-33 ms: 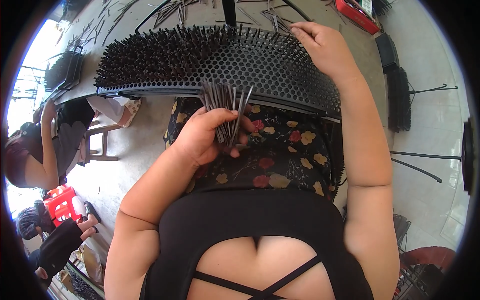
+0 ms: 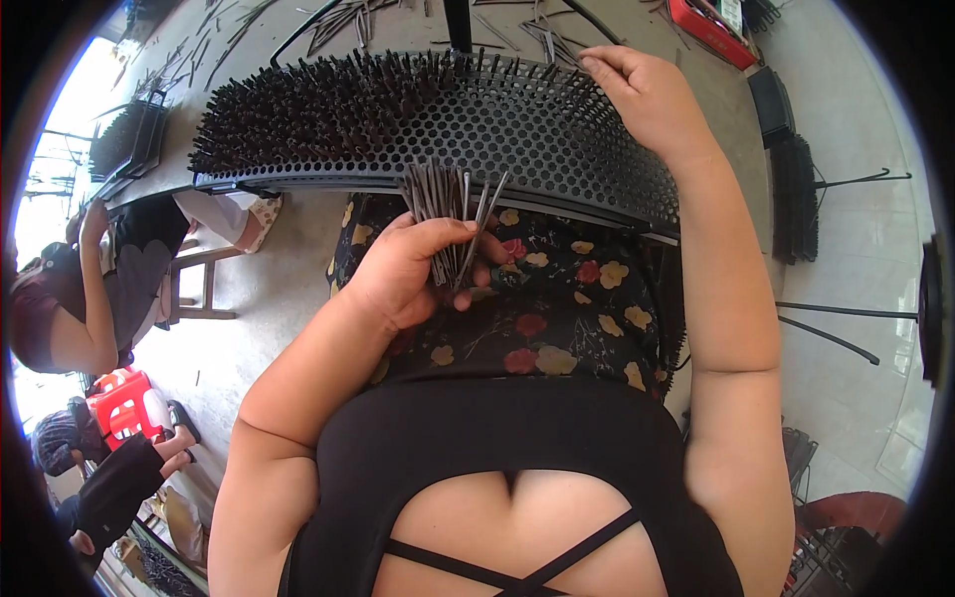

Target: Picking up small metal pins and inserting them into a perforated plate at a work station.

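A curved black perforated panel (image 2: 517, 124) lies across in front of me. Dark thin pegs (image 2: 318, 109) stand densely in its left half, and a row of them runs along the far edge. My left hand (image 2: 408, 259) is closed round a bundle of thin dark strips (image 2: 435, 194) just off the panel's near edge, with a couple fanned out at the right. At the panel's far right edge, my right hand (image 2: 642, 95) has thumb and forefinger pinched together. Whatever is between those fingertips is too small to make out.
Loose dark strips (image 2: 343, 25) litter the floor beyond the panel. At the far right lies a red box (image 2: 711, 30). Another person (image 2: 95, 269) sits at left beside a similar bristled panel (image 2: 124, 144); a red stool (image 2: 124, 408) stands behind. Black bristled pieces (image 2: 794, 199) lie at right.
Strips at the right side of the bundle in my left hand have shifted and spread slightly. My right hand is almost where it was, a touch lower.
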